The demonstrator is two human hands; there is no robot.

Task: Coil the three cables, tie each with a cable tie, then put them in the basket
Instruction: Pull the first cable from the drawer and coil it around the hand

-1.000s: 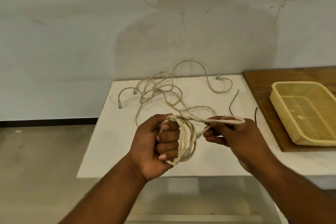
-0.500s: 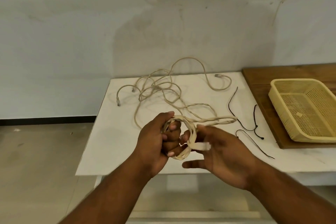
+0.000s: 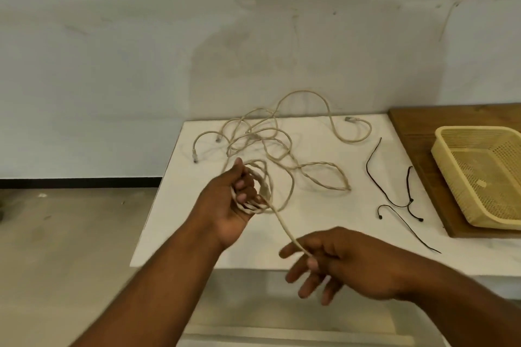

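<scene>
A: Report the left hand (image 3: 228, 205).

B: Its fingers (image 3: 244, 184) are curled closed through a small coil (image 3: 260, 186) of cream cable, held above the white table (image 3: 324, 222). Half a second ago the coil sat between both hands, near the table's front edge; it now sits higher and further over the table.

A: And the right hand (image 3: 346, 265)?

B: It has drawn away from the coil toward the camera. One strand of the cable (image 3: 284, 227) runs taut from the coil down to it, pinched between thumb and forefinger; the remaining fingers are spread loose. Earlier, this hand lay against the coil.

A: Where is the remaining cable?

B: The loose cables (image 3: 270, 138) lie tangled on the far part of the table, with a twisted loop (image 3: 324, 175) lying to the right of the coil. Individual cables cannot be told apart in the tangle.

A: The ties?

B: The black cable ties (image 3: 394, 200) lie flat on the table, right of the tangle, position unchanged.

A: The basket?

B: The yellow basket (image 3: 451, 177) rests on a wooden board (image 3: 411, 127) at the right edge, with no cable in it.
</scene>
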